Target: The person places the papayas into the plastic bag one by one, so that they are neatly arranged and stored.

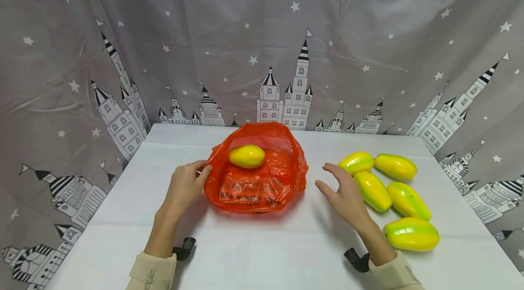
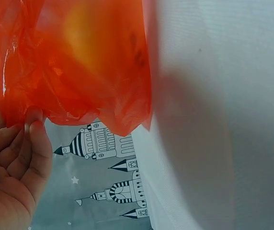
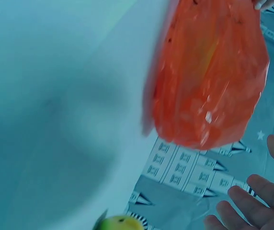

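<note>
A red plastic bag (image 1: 282, 167) stands with its mouth wide on the white table, dark lettering on its near side. One yellow-green papaya (image 1: 247, 157) lies inside, toward the left; in the left wrist view it shows blurred through the red film. My left hand (image 1: 186, 185) pinches the bag's left rim between thumb and fingers. To the right of the bag, my right hand (image 1: 347, 197) hovers with fingers spread, touching nothing, close to a group of papayas (image 1: 372, 191). In the right wrist view, the fingers (image 3: 261, 199) are apart from the bag.
Several papayas lie together on the right of the table, the nearest papaya (image 1: 411, 234) beside my right wrist. A grey curtain (image 1: 229, 44) with castles and stars hangs behind and along both sides of the white tabletop (image 1: 262, 253).
</note>
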Tool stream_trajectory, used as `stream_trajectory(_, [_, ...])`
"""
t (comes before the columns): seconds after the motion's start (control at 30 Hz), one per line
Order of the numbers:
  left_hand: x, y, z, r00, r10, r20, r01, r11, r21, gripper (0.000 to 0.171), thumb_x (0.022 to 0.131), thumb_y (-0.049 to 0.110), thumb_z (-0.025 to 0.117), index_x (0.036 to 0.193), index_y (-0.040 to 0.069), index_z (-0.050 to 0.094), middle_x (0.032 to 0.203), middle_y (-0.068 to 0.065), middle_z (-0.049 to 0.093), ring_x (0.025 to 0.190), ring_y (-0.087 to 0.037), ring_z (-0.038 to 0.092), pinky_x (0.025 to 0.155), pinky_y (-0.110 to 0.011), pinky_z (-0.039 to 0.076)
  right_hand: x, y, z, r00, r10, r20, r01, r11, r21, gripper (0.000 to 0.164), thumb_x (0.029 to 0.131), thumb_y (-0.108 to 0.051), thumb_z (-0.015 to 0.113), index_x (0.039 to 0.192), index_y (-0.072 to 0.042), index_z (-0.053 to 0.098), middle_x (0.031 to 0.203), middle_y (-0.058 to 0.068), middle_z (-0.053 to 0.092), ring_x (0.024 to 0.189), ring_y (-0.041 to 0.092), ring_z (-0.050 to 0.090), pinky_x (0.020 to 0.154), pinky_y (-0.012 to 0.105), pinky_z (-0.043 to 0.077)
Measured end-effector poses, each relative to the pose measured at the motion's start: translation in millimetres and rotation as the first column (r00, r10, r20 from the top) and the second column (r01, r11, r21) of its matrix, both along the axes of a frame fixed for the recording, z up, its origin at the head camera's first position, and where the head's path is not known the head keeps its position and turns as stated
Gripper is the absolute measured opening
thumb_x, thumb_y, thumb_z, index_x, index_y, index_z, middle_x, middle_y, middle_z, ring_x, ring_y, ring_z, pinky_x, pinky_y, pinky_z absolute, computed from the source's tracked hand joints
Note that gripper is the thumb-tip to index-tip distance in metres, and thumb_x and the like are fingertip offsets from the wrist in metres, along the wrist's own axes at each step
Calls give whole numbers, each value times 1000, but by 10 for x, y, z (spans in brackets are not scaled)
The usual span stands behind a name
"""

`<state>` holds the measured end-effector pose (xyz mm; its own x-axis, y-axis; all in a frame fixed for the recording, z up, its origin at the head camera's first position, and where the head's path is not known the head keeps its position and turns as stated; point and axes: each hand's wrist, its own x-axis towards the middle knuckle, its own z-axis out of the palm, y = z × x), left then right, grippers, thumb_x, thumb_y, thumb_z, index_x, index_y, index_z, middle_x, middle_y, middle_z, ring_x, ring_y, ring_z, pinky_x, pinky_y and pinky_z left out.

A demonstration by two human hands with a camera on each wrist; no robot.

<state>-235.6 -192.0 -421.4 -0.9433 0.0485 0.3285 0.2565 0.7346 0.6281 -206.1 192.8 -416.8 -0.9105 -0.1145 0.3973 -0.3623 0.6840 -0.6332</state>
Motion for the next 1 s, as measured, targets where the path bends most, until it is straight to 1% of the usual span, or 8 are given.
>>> stream_trajectory(0.17, [3, -6, 5, 1000, -4, 5, 4, 1000, -8, 27, 98, 12, 61, 115, -8, 68, 92, -18, 71, 78, -29, 65, 71, -45, 56, 33, 171, -30, 999, -36, -6, 36, 999, 6, 43, 89, -12, 74, 125, 7, 60, 128, 24, 59, 119, 41, 53, 101, 57, 41])
stream_trajectory(0.23, [5, -8, 8, 1000, -2, 12, 3, 1000, -11, 28, 98, 12, 60, 116, -8, 68, 93, -18, 71, 78, -29, 65, 72, -45, 57, 47, 244, -40, 998, -58, -11, 58, 998, 18, 44, 88, -12, 74, 125, 6, 60, 127, 24, 60, 118, 41, 54, 99, 57, 42])
stream_trajectory(0.37, [5, -11, 13, 1000, 3, 18, -3, 1000, -18, 28, 98, 13, 61, 116, -8, 68, 94, -19, 71, 79, -30, 65, 72, -44, 57, 67, 383, -45, 996, -88, -10, 89, 995, 35, 45, 88, -13, 74, 126, 7, 59, 126, 25, 60, 119, 42, 52, 100, 58, 40])
stream_trajectory(0.47, [3, -9, 17, 1000, -2, 16, 2, 1000, -18, 28, 98, 12, 61, 116, -8, 68, 93, -19, 71, 79, -30, 65, 72, -45, 57, 77, 482, -36, 994, -111, 15, 111, 993, 41, 47, 89, -15, 74, 127, 7, 57, 128, 27, 58, 122, 44, 50, 102, 60, 37])
stream_trajectory(0.63, [4, -8, 17, 1000, -7, 12, 8, 1000, -17, 27, 98, 12, 61, 115, -8, 68, 91, -18, 71, 78, -29, 65, 70, -44, 57, 78, 621, -37, 984, -149, 99, 143, 988, 65, 51, 93, -23, 70, 132, 6, 53, 135, 28, 52, 127, 46, 43, 105, 63, 33])
stream_trajectory(0.73, [0, -13, 9, 1000, -6, 17, 6, 1000, -16, 28, 98, 12, 61, 116, -8, 68, 92, -19, 71, 78, -30, 65, 71, -44, 57, 72, 683, -53, 981, -157, 112, 150, 986, 67, 53, 94, -25, 69, 133, 6, 52, 136, 29, 50, 128, 46, 42, 105, 63, 33])
stream_trajectory(1.0, [-3, -14, 14, 1000, -6, 30, 7, 1000, -23, 29, 98, 12, 60, 117, -9, 67, 94, -20, 71, 79, -30, 66, 72, -44, 58, 64, 773, -91, 977, -176, 122, 169, 983, 69, 55, 93, -23, 70, 134, 9, 51, 138, 31, 48, 128, 48, 41, 104, 63, 33])
